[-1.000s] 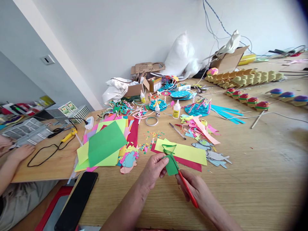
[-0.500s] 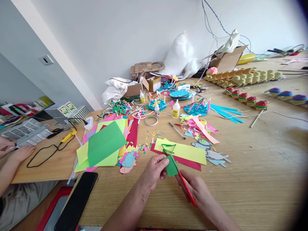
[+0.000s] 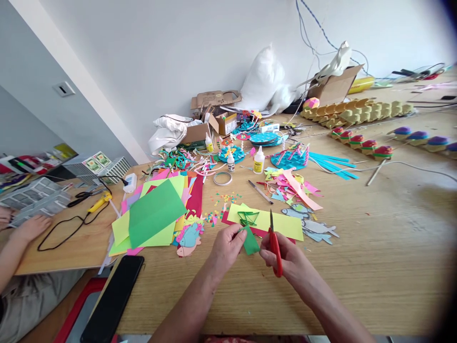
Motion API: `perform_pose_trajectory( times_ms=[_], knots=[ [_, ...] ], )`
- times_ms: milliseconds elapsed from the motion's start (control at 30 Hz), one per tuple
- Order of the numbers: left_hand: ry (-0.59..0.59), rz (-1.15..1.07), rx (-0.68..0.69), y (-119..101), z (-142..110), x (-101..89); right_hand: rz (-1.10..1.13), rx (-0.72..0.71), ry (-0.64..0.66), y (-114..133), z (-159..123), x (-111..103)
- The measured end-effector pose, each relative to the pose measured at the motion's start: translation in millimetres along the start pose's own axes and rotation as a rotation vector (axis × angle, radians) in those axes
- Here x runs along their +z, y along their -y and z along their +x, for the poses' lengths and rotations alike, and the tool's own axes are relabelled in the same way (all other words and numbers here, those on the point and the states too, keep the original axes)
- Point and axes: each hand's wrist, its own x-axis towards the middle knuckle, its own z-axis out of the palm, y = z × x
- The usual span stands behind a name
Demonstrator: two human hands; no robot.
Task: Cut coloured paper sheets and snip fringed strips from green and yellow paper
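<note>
My left hand [image 3: 230, 245] pinches a small piece of green paper [image 3: 251, 242] above the table. Just right of it, my right hand [image 3: 282, 252] is closed round red-handled scissors [image 3: 274, 250], whose blades point away from me and stand apart from the paper. Beyond my hands, thin green paper strips [image 3: 247, 217] lie on a yellow paper strip [image 3: 278, 222], with a dark red one partly under it. Paper fish cutouts [image 3: 317, 226] rest to the right, and coloured fish [image 3: 189, 237] to the left.
A stack of coloured paper [image 3: 157, 212] lies on the left, near a black phone [image 3: 113, 297]. Glue bottles [image 3: 259, 160], a pen [image 3: 260, 191] and paper scraps [image 3: 298, 188] are farther back. Painted egg-carton pieces [image 3: 364, 143] stand at right. Another person's hand [image 3: 34, 227] is at far left.
The scissors have come away from the green paper and turned more upright in my right hand. The paper has tilted downward in my left hand. The camera view has shifted slightly.
</note>
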Motion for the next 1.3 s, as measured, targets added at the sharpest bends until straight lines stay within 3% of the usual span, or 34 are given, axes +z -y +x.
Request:
perform_pose_trajectory(
  times_ms=[133, 300, 467, 700, 833, 1300],
  knots=[
    [0.027, 0.03, 0.011, -3.6, -0.8, 0.8, 0.072, 0.001, -0.024, 4.4, 8.2, 2.9],
    [0.106, -0.137, -0.019, -6.2, -4.3, 1.5, 0.09, -0.053, -0.087, 3.1, 12.2, 3.4],
    [0.155, -0.074, 0.017, -1.9, -2.5, 5.4, 0.036, -0.083, -0.102, 3.9, 13.6, 3.2],
    [-0.03, -0.136, 0.047, -14.8, -1.6, -8.9, -0.339, -0.116, 0.085, -3.1, -4.3, 1.6],
    [-0.033, -0.245, 0.018, -22.6, -3.2, -11.9, -0.464, -0.07, 0.171, -4.7, -15.5, 4.4],
    [0.033, -0.421, -0.049, -22.7, -5.4, -1.0, -0.383, -0.069, 0.193, 0.7, -11.4, 6.0]
  ],
)
